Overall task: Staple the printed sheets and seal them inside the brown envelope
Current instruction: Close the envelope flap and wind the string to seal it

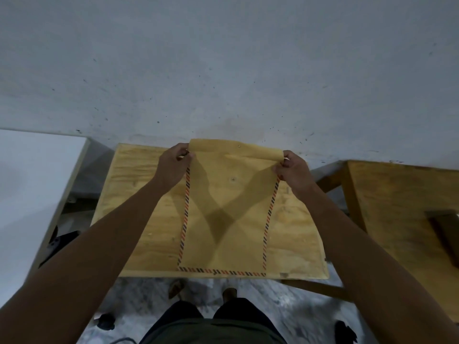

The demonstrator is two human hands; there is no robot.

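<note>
Plywood counter (139,244) against grey wall, brown envelope (223,219) lying flat on it.
Far flap (236,150) curled over, pinched at either end by left hand (171,167) and right hand (295,173).

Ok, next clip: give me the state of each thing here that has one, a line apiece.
brown envelope: lying flat on the plywood table, striped border along its sides and near edge.
envelope flap: at the far end, curled over, not pressed flat, not sealed.
left hand: pinches the flap's left corner.
right hand: pinches the flap's right corner.
plywood table: bears the envelope.
printed sheets: not visible; cannot tell if inside.
</note>
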